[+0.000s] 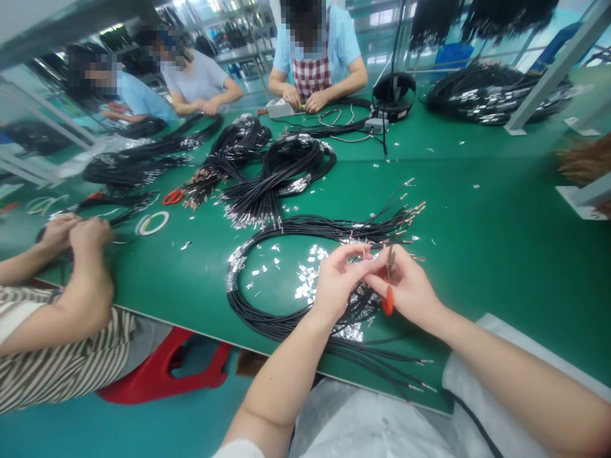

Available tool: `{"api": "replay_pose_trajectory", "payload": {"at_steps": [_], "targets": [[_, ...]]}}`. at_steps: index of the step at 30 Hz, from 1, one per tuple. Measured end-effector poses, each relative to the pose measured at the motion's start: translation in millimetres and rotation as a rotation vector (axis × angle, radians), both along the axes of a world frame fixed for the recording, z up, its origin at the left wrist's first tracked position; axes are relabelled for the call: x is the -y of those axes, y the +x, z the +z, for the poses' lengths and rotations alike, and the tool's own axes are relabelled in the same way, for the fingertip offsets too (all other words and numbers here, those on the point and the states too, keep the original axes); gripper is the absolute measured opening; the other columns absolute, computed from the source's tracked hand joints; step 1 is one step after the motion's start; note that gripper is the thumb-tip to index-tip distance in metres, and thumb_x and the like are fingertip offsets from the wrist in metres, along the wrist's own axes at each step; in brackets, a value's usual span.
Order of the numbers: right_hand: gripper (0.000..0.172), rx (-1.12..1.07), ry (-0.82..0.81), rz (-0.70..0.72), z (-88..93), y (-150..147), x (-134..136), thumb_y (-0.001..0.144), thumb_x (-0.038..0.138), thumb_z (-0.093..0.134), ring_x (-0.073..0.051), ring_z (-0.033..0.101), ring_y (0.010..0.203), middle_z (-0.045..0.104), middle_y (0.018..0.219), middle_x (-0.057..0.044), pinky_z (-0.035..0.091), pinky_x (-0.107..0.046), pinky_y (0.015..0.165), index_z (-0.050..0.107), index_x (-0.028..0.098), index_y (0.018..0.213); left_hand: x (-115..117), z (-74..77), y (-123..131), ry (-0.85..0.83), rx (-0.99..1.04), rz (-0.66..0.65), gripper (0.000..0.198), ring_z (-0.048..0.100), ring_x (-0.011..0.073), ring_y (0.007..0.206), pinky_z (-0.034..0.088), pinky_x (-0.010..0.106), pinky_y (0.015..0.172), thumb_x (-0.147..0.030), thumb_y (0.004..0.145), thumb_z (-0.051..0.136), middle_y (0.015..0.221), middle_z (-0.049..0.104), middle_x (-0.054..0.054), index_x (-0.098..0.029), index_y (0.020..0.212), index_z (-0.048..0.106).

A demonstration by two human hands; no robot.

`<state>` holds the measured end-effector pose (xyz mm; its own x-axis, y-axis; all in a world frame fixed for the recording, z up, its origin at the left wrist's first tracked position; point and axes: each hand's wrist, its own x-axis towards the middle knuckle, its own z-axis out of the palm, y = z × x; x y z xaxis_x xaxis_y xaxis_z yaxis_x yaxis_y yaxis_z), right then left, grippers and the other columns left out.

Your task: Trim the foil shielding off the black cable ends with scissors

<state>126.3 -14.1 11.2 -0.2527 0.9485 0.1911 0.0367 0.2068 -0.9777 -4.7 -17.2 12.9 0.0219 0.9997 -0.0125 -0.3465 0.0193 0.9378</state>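
Note:
My left hand (335, 280) is closed in a pinch, with a thin pale cable end (366, 250) showing at its fingertips. My right hand (411, 291) meets it fingertip to fingertip and grips small scissors with red handles (388, 301), their blades pointing up and away from me. Under and around both hands lies a looped bundle of black cables (267, 318), its stripped, coppery ends spread to the right. Silvery foil wraps part of that loop on the left. Scraps of foil (308, 280) are scattered inside the loop. My fingers partly hide what they pinch.
More black cable bundles (296, 162) lie beyond on the green table (501, 254). A tape roll (153, 223) and red-handled scissors (173, 196) lie to the left. A co-worker's hands (79, 235) work at my left; other people sit opposite. A metal post (556, 70) stands at right.

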Motion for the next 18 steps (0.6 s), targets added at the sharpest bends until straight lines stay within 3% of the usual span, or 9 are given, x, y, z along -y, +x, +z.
{"api": "replay_pose_trajectory", "payload": {"at_steps": [5, 9, 12, 18], "targets": [[0.018, 0.227, 0.1, -0.018, -6.7, 3, 0, 0.076, 0.019, 0.057, -0.012, 0.053, 0.058, 0.055, 0.069, 0.003, 0.043, -0.026, 0.056, 0.04, 0.023, 0.078, -2, -2.1, 1, -0.002, -0.022, 0.145, 0.015, 0.053, 0.0065, 0.057, 0.041, 0.018, 0.053, -0.025, 0.067, 0.071, 0.071, 0.062, 0.0, -0.017, 0.075, 0.062], [0.015, 0.424, 0.217, -0.058, -9.7, 6, -2, 0.077, 0.016, 0.053, -0.013, 0.053, 0.057, 0.055, 0.069, 0.002, 0.041, -0.025, 0.054, 0.04, 0.023, 0.079, -3, -6.6, 2, 0.052, -0.078, 0.189, 0.013, 0.056, 0.0082, 0.058, 0.043, 0.02, 0.057, -0.027, 0.072, 0.067, 0.067, 0.063, 0.0, -0.016, 0.073, 0.061], [0.015, 0.464, 0.259, -0.075, -11.0, 7, -3, 0.076, 0.014, 0.053, -0.012, 0.052, 0.056, 0.056, 0.068, 0.002, 0.04, -0.024, 0.054, 0.04, 0.023, 0.079, -4, -9.0, 4, 0.058, -0.098, 0.186, 0.013, 0.055, 0.0083, 0.057, 0.044, 0.021, 0.059, -0.028, 0.073, 0.066, 0.067, 0.064, 0.0, -0.016, 0.075, 0.06], [0.019, 0.335, 0.115, -0.123, -15.1, 4, -8, 0.075, 0.021, 0.057, -0.013, 0.054, 0.057, 0.059, 0.069, 0.002, 0.041, -0.025, 0.053, 0.039, 0.023, 0.079, -3, -11.0, 6, 0.007, -0.073, 0.047, 0.016, 0.04, 0.0036, 0.046, 0.034, 0.018, 0.048, -0.03, 0.076, 0.063, 0.067, 0.058, -0.002, -0.016, 0.073, 0.056]]}}
